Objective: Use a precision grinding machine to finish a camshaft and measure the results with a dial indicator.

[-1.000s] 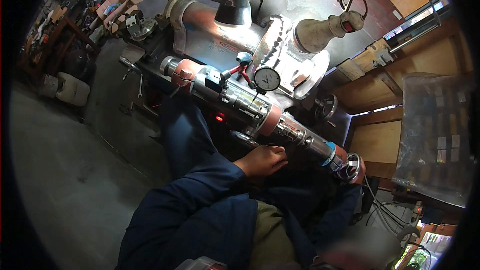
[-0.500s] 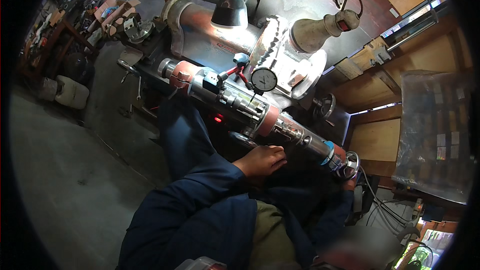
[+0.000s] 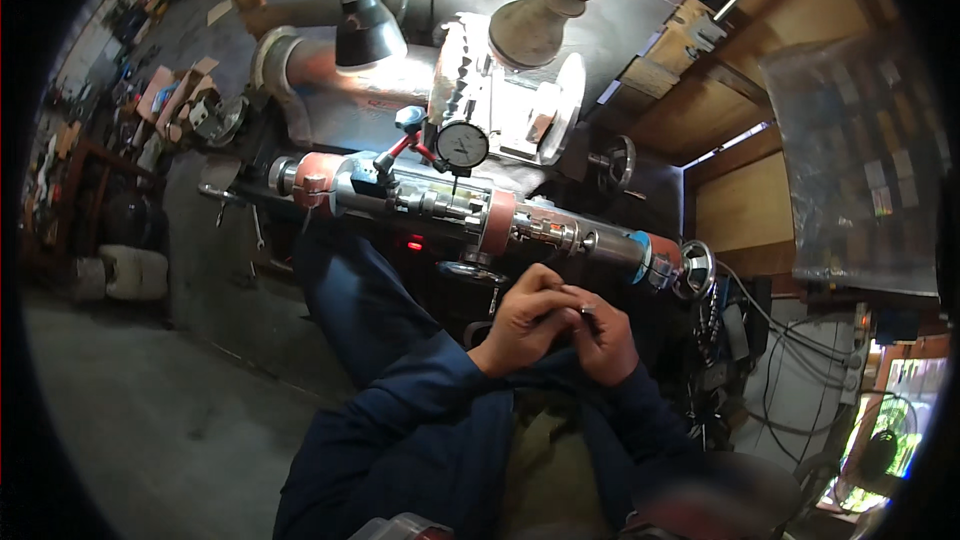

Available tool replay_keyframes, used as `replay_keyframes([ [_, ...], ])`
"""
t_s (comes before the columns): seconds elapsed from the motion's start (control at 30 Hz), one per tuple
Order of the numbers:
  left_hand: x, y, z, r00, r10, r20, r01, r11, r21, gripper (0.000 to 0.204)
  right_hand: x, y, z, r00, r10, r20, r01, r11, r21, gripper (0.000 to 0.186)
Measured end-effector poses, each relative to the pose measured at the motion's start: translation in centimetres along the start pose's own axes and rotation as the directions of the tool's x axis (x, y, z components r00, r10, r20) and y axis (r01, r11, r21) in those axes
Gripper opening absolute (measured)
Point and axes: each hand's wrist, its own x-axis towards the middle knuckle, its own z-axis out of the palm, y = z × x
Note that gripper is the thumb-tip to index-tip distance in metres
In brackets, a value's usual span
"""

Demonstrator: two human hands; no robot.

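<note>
My left hand (image 3: 528, 322) and my right hand (image 3: 604, 342) meet in front of the machine, fingers curled in a pinch. Between the fingertips a small shiny bit shows, too small to name. Behind them runs a long steel cylinder bed (image 3: 612, 246) with reddish clamps (image 3: 497, 223). A round dial gauge (image 3: 462, 144) on a red jointed arm (image 3: 402, 152) stands over a thin metal shaft (image 3: 432, 203) lying along the bed. At the bed's right end is a chrome handwheel (image 3: 697, 270), apart from my right hand; a second handwheel (image 3: 470, 271) sits beyond my left hand.
A dark lamp (image 3: 366, 30) and a beige lamp (image 3: 530, 30) shine on the machine. Beside the handwheel hangs a chain (image 3: 709, 320), with cables (image 3: 775, 325) further right. A plastic sheet (image 3: 858, 165) covers shelving. A white jug (image 3: 135, 272) stands on the left floor.
My right hand has left the right-end handwheel and come in to meet my left hand. My left hand has risen slightly and closed into a pinch. The view has shifted right.
</note>
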Motion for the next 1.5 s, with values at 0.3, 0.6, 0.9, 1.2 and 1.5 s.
replay_keyframes([
  [0.3,0.4,-4.5,-5.8,0.695,-0.423,-0.581,0.112,0.863,-0.493,0.018,9.6,1.0,-4.5,0.978,-0.124,0.165,0.168,0.944,-0.283,0.040],
  [0.6,1.1,-4.0,-8.1,0.884,-0.323,-0.339,0.159,0.888,-0.431,0.040,14.6,4.4,-1.7,0.952,0.105,0.287,-0.097,0.994,-0.044,0.009],
  [0.9,1.9,-4.0,-8.5,0.883,-0.342,-0.322,0.148,0.853,-0.501,0.047,15.0,5.7,-0.8,0.936,-0.005,0.352,0.039,0.995,-0.090,0.008],
  [1.2,1.8,-3.6,-8.5,0.868,-0.356,-0.346,0.159,0.859,-0.487,0.042,15.7,5.6,-0.6,0.896,-0.250,0.367,0.317,0.939,-0.135,0.012],
  [1.5,1.8,-4.4,-8.6,0.889,-0.332,-0.315,0.117,0.831,-0.544,0.044,15.4,5.1,-0.8,0.910,-0.206,0.359,0.294,0.932,-0.210,0.008],
])
